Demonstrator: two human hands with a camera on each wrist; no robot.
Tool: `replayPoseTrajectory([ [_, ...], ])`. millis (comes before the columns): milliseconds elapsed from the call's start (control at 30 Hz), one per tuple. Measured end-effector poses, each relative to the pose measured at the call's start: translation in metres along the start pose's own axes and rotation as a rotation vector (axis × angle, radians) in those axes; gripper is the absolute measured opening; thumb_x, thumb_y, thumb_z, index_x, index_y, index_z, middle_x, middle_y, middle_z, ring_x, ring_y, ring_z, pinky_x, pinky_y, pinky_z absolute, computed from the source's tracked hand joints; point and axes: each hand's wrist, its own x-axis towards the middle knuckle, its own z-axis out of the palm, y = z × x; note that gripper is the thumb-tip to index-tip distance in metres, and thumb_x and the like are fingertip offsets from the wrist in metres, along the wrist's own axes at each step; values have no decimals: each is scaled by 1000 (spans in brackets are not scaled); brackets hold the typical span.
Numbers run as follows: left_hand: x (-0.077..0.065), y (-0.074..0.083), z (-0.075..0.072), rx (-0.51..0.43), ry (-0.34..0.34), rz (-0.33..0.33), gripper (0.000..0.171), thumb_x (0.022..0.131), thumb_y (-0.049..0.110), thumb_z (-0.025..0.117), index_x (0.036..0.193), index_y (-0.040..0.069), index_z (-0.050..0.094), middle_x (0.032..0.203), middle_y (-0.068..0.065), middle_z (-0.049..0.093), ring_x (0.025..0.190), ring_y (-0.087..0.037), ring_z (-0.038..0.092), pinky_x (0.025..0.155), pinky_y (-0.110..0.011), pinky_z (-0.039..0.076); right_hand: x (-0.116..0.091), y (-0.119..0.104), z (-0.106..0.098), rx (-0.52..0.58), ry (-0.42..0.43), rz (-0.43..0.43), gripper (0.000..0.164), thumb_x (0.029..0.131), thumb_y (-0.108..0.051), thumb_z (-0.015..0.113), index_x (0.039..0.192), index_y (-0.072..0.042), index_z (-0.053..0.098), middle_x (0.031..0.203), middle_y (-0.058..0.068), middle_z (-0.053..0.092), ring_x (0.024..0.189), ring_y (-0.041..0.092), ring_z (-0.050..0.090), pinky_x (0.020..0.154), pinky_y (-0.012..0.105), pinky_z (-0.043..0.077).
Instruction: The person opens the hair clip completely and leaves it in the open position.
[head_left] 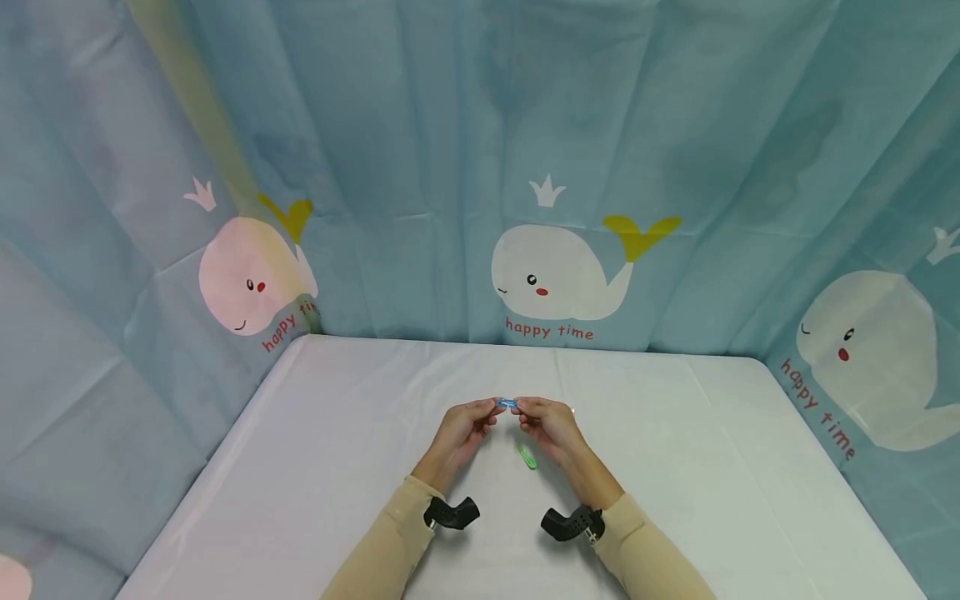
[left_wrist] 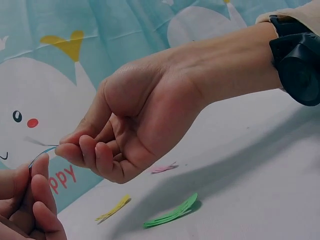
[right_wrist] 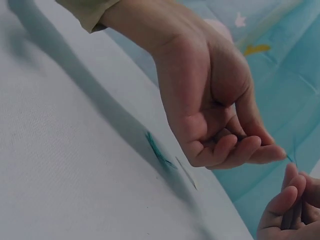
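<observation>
Over the table's middle, a small blue snap hair clip [head_left: 507, 403] is held between both hands. The left hand [head_left: 461, 427] pinches its left end between thumb and index finger. Its right end is pinched by the fingertips of the right hand [head_left: 551, 427]. The left wrist view shows the clip as a thin curved blue strip, partly hidden by fingertips. On the cloth below lies a green clip [left_wrist: 171, 213]. A yellow clip [left_wrist: 113, 209] and a pink clip [left_wrist: 164, 169] rest beyond it; the right hand mostly hides these in the head view.
A white cloth covers the table [head_left: 300, 467]. Blue curtains [head_left: 420, 167] printed with white whales stand at the back and both sides. Each wrist carries a black camera mount [head_left: 452, 512] at the beige sleeve's cuff.
</observation>
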Motion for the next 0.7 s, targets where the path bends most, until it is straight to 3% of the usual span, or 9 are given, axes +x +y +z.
replayPoseTrajectory([
  [700, -2, 3, 2, -18, -2, -3, 31, 96, 8, 57, 122, -10, 57, 78, 7, 72, 67, -3, 55, 61, -16, 39, -3, 0, 2, -3, 23, -30, 12, 94, -3, 58, 95, 3, 69, 74, 0, 70, 64, 8, 58, 62, 21, 50],
])
